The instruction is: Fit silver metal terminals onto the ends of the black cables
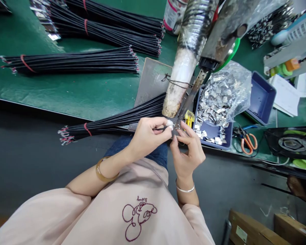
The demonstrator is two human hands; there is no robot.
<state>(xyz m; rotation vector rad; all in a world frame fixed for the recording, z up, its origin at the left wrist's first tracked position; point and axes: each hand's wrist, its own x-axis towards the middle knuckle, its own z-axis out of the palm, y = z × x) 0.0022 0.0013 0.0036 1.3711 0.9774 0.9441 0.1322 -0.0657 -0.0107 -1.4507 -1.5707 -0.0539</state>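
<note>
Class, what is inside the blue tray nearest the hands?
The blue tray holds loose metal pieces and part of a clear plastic bag containing more. Whatever lies beneath the bag is covered and cannot be seen.

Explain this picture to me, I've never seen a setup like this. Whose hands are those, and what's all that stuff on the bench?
There's no robot here: these are a person's own two hands. The camera is worn on their head, looking forward and down.

The left hand pinches a thin black cable. The fingertips of the right hand are close beside it; whether they grip anything is too small to tell.

On the green table lie bundles of black cables, with red bands around them. To the right, a blue tray holds small metal pieces, some in a clear plastic bag. Beside it is an orange-handled tool.
</note>
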